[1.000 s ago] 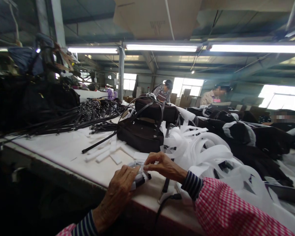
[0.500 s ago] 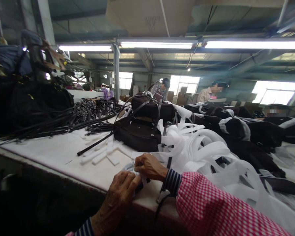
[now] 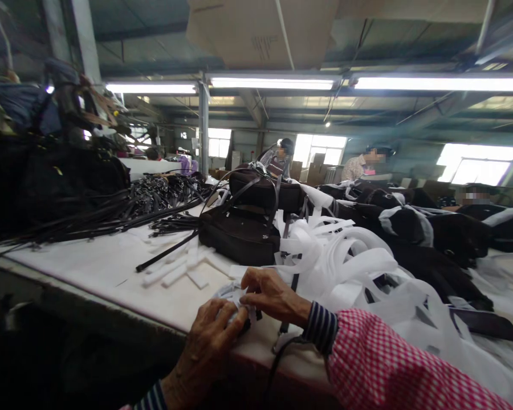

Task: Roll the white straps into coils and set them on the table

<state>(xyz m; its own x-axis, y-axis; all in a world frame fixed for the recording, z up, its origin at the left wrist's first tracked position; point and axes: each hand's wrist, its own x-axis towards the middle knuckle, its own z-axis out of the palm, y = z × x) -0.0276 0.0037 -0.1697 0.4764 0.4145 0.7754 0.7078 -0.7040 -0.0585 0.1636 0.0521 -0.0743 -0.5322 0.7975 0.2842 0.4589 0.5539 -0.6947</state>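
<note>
At the table's front edge, my left hand (image 3: 208, 336) is closed around a small bundle of crumpled whitish wrapping (image 3: 228, 291) with something dark under it. My right hand (image 3: 276, 295) comes in from the right, its bent fingers and thumb at the upper side of the same wrapping. Both hands largely cover the bundle, so what lies inside cannot be made out. Just beyond them on the table are several white foam strips (image 3: 175, 276). A black bag (image 3: 239, 236) with thin straps stands behind the strips.
Long white foam bands (image 3: 337, 250) lie heaped to the right of my hands, with black bags (image 3: 457, 236) behind them. Black straps with metal buckles (image 3: 166, 193) are piled at the left on the white table (image 3: 94, 267). Several people (image 3: 359, 165) are in the background.
My right hand has loosened its tight pinch, and its wrist has shifted right. The fingers stay at the wrapping. My left hand keeps its hold in about the same place.
</note>
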